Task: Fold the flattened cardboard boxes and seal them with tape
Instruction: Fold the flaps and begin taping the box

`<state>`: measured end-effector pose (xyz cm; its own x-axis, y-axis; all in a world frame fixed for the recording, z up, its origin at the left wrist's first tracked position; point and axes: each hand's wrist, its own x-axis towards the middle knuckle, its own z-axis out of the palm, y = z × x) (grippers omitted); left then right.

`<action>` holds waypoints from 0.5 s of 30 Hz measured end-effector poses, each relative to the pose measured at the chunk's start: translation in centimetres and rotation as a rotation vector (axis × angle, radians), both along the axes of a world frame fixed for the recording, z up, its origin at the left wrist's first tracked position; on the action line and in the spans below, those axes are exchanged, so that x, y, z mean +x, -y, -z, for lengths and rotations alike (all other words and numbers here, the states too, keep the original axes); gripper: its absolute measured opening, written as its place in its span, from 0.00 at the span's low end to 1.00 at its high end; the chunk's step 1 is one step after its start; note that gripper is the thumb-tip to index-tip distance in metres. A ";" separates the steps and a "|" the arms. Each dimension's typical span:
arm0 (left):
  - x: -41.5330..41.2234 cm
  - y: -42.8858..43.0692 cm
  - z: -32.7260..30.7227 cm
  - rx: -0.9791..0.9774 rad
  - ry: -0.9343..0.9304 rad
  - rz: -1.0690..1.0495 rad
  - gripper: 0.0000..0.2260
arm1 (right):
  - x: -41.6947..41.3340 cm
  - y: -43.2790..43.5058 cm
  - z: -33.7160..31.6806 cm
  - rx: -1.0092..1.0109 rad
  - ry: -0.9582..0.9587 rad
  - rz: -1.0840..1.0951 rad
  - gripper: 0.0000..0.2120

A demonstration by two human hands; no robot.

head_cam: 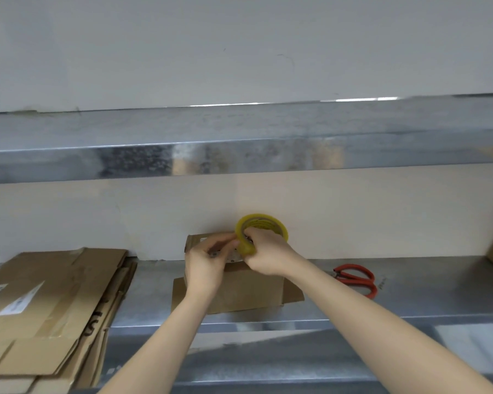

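Cardboard box on the counter left of the scissors, likely light, bendy, best held by its edges; right hand fingers curled round the tape roll, left hand fingers pinching it.

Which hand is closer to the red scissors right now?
Right. The right hand, gripping the tape roll, is left of the scissors; the left hand sits farther left, beyond it.
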<state>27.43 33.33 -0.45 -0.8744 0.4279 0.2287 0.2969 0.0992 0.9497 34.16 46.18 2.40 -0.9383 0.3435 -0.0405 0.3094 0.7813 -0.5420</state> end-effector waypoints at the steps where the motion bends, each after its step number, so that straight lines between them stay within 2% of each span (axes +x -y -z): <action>1: 0.0 0.0 -0.1 0.001 -0.012 -0.005 0.07 | 0.0 0.0 0.0 0.004 0.000 0.000 0.04; 7: -0.1 -0.1 0.5 -0.008 -0.048 -0.011 0.10 | 0.1 0.1 0.1 0.001 -0.014 -0.009 0.03; 11: -0.4 -0.1 0.5 -0.032 -0.065 0.010 0.07 | 0.4 0.0 0.1 -0.003 -0.042 -0.009 0.06; 15: -1.6 -0.1 -0.5 -0.055 -0.067 0.153 0.12 | 1.1 0.0 -0.7 -0.060 -0.066 0.032 0.03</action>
